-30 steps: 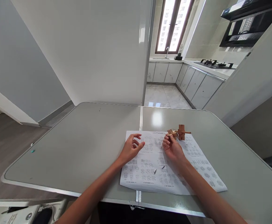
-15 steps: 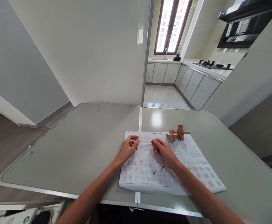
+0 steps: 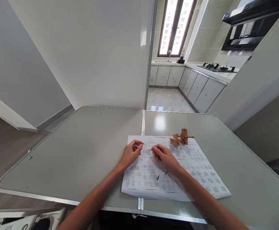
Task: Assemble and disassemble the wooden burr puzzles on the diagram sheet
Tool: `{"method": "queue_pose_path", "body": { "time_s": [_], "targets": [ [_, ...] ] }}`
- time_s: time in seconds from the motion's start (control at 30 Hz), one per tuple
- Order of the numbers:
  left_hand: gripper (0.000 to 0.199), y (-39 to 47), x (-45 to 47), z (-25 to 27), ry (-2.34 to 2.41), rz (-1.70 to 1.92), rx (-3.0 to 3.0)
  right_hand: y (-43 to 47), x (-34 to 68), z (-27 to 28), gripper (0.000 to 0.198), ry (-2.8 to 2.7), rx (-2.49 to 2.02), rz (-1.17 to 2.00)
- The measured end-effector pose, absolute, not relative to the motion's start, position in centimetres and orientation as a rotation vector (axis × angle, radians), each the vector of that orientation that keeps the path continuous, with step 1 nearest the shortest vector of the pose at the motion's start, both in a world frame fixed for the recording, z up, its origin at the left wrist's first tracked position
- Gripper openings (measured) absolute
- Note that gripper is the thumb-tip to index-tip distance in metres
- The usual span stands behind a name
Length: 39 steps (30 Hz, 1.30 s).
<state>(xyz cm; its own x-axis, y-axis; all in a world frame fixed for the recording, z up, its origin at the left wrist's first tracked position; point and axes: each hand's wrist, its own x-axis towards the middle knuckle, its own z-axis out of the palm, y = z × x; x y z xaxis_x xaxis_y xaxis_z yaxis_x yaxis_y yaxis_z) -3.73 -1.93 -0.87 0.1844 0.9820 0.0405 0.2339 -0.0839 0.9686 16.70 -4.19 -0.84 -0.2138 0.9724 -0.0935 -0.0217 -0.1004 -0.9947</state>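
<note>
My left hand [image 3: 131, 152] rests at the left edge of a large printed sheet [image 3: 144, 191], its fingers loosely curved, with a gap toward the thumb and nothing seen between them. Over the middle of the same sheet, my right hand [image 3: 164, 156] has thumb and fingers drawn together; whether anything small sits inside them is hidden. Rows of small diagrams and some dark pen marks cover the paper. Beyond my right hand, at the sheet's far edge, several interlocking wooden puzzle pieces [image 3: 184, 137] form a small cluster. Neither hand touches them.
The grey table [image 3: 81, 153] has a metal-trimmed edge and a centre seam running under the sheet. A small green bit [image 3: 30, 157] lies near its left edge. Ahead are a white wall panel [image 3: 101, 57] and a kitchen with a gas stove [image 3: 217, 67].
My right hand has moved slightly left, toward my left hand, and its fingers have drawn closer together. The left hand stays nearly in place; the wooden pieces have not moved on the sheet.
</note>
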Motion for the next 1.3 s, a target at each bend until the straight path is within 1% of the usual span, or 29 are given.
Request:
{"method": "queue_pose_path", "body": {
  "time_s": [0.43,1.3],
  "targets": [
    [0.03,-1.9,-3.7,-0.9,1.223,0.987,1.525,-4.0,16.7,-1.2,0.042,-1.264,-1.127,1.481],
    [0.03,-1.9,-3.7,-1.1,1.222,0.983,1.52,-3.7,16.9,-2.1,0.031,-1.23,-1.098,1.515]
  ]
}}
